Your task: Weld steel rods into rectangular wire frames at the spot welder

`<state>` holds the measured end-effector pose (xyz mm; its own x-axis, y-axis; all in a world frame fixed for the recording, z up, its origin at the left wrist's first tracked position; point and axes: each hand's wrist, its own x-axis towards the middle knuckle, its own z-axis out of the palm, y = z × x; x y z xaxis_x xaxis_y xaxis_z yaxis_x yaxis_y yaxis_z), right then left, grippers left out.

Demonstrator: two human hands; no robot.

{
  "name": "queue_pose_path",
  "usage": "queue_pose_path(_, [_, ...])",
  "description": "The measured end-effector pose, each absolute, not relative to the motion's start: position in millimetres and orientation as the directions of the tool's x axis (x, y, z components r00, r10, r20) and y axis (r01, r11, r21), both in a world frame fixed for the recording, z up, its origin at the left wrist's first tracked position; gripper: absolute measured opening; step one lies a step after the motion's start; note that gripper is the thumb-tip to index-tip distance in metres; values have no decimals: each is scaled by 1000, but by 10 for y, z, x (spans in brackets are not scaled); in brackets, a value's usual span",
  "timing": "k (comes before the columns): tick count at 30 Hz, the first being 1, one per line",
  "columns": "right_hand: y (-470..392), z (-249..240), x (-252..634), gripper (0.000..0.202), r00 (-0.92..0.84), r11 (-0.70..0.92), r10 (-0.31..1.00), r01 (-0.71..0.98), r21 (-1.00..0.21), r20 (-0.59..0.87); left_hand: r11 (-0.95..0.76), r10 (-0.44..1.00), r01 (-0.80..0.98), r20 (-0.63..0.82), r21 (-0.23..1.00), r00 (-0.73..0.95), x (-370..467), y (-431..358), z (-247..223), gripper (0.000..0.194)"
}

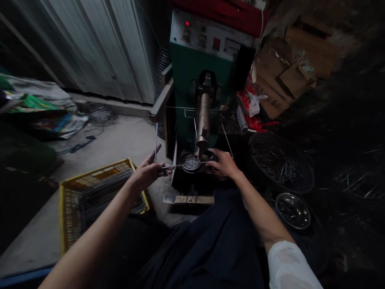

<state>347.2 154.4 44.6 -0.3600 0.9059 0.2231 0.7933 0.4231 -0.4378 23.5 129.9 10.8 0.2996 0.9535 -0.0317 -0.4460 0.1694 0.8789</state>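
A thin bent wire frame (156, 140) spans the front of the green machine (186, 60), its lower wire crossing over a small round dish (191, 162) of tiny metal pieces. My left hand (150, 170) is closed on the frame's left end, thumb raised beside the upright wire. On the other side, my right hand (221, 162) has its fingertips at the right end of the lower wire, close to the machine's metal electrode arm (203, 120); what its fingers pinch is too small to make out. The arm's tip stands just above the dish.
A yellow crate (61, 216) with dark wire pieces stands at the left. To the right are a large dark basin (308, 176) of metal rods and a shiny steel bowl (305, 214). Cardboard boxes (270, 94) lie behind. A wooden block (195, 199) sits below the dish.
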Motion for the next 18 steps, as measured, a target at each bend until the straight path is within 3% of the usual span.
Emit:
queue_pose_path(11, [1668, 440, 3435, 62, -324, 406, 912, 794, -452, 250, 199, 948, -454, -53, 869, 313, 148, 1488, 44, 99])
queue_pose_path(15, [1638, 436, 3456, 51, -339, 414, 910, 790, -452, 241, 187, 945, -389, -58, 902, 320, 142, 1466, 38, 94])
queue_pose_path(18, [1596, 414, 3609, 49, -271, 408, 896, 818, -406, 352, 185, 945, -393, -53, 901, 324, 124, 1449, 34, 95])
